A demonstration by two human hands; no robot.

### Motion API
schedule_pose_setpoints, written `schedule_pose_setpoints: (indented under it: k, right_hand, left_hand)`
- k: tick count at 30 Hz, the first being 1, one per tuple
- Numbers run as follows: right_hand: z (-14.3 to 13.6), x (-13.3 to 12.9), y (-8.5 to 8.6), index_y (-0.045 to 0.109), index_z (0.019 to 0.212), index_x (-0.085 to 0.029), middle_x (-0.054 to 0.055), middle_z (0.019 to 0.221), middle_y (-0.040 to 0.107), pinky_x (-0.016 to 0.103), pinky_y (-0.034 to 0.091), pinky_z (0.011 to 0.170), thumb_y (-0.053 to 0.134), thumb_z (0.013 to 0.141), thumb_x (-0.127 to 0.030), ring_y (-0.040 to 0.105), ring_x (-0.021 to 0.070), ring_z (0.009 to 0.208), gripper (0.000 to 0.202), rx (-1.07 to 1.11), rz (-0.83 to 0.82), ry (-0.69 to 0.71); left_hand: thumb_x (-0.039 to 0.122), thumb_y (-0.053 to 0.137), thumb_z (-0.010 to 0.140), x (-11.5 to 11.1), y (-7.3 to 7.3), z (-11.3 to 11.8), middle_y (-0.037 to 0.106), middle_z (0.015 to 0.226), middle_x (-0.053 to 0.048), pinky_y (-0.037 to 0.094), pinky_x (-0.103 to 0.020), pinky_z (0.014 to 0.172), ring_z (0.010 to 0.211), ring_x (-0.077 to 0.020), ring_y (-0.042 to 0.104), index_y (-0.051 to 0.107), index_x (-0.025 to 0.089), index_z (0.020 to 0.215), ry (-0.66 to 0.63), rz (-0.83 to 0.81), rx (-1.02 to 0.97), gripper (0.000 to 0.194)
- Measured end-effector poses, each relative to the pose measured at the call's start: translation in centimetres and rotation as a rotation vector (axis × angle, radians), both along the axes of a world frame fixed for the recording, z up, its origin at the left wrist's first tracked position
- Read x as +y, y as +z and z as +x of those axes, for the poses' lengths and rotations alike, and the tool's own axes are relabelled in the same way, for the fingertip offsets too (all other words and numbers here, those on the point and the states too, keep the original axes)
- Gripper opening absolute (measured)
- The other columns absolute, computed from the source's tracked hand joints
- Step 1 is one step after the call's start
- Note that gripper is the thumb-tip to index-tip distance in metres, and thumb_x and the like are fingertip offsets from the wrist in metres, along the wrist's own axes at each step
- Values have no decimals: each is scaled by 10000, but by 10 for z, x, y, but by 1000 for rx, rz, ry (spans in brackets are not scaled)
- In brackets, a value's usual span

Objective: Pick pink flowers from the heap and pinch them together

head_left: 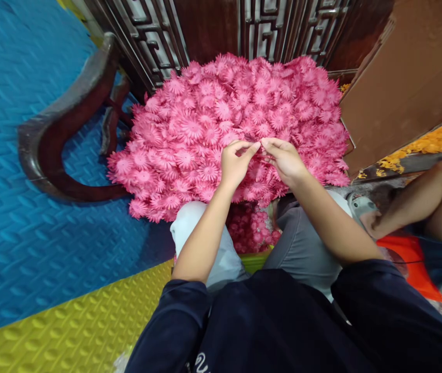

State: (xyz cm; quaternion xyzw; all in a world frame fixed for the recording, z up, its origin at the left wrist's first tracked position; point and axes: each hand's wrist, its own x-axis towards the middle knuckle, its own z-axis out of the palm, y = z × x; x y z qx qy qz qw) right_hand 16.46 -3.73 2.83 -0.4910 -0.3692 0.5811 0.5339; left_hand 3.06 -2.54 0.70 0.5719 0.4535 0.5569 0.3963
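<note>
A broad heap of pink artificial flowers (192, 132) with spiky petals spreads in front of my knees. Over the middle of it, my left hand (237, 161) and my right hand (283, 158) meet at the fingertips. Both are closed in a pinch, thumb against fingers. Between them shows a thin, dark pink flower piece (251, 138), mostly covered by the fingers; its exact shape is too small to make out. More pink flowers (252, 228) lie lower down, between my legs.
Left of the heap, a curved dark wooden armrest (50, 145) rises over blue textured matting (3, 207). Carved wooden panels (213, 31) stand behind. At right are a cardboard sheet (403, 77), orange flowers (426, 142) and another person's leg (415, 199).
</note>
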Motion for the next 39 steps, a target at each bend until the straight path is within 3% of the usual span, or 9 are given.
schedule_pose_setpoints:
  k: [4,9,14,19,21,25,28,32,39]
  right_hand:
    - [1,0,1,728,731,-218,-46,725,674,178,406,565,822,660,-287,545,47,629,137,8,-37,50]
    - [3,1,-2,737,732,-211,-41,712,676,176,414,575,828,659,-280,545,45,624,136,23,-48,66]
    - [1,0,2,702,740,-181,-48,697,661,169,419,564,752,751,-194,535,38,585,52,95,-115,22]
    - [2,5,8,585,713,-179,-59,589,566,150,419,511,529,909,-128,509,41,521,211,190,-161,-172]
    - [6,8,6,558,726,-189,-66,596,549,143,420,503,524,913,-134,494,39,512,198,190,-150,-251]
    - [17,15,-3,536,741,-206,-69,657,554,164,447,533,657,859,-289,507,43,539,188,144,-103,-300]
    - [17,14,-4,587,794,-210,-67,719,594,163,449,556,682,835,-298,524,32,562,136,145,-85,-219]
    - [6,7,0,642,805,-208,-68,704,611,137,411,532,680,822,-222,532,22,572,43,183,-114,-129]
    - [-2,1,1,700,794,-212,-50,749,650,175,417,569,804,693,-254,547,43,624,150,190,-135,19]
  left_hand:
    - [228,740,769,1,0,-1,715,735,11,465,-261,731,714,-123,613,720,201,694,-14,-56,-51,82]
    - [217,720,789,1,0,-3,657,680,12,448,-270,691,672,-127,566,703,199,665,7,57,62,127]
    - [257,689,817,4,-3,-4,602,701,9,444,-266,688,685,-129,544,647,196,661,10,112,138,173]
    - [348,634,863,7,-4,-8,596,725,3,440,-262,708,700,-133,547,587,197,693,-2,105,56,233]
    - [374,620,874,9,-3,-13,563,713,5,437,-261,714,701,-135,536,551,203,692,120,143,68,259]
    - [392,570,907,16,-3,-30,526,796,-12,448,-302,822,800,-160,540,524,207,742,559,225,160,252]
    - [352,655,852,17,0,-39,561,957,-38,424,-380,980,983,-212,554,587,225,900,681,168,254,152]
    - [310,754,767,6,5,-28,563,1111,-64,344,-443,1095,1152,-267,505,620,254,1023,605,135,310,295]
    - [366,757,770,0,-3,-1,595,912,-37,447,-358,969,976,-199,589,738,228,774,232,134,264,140]
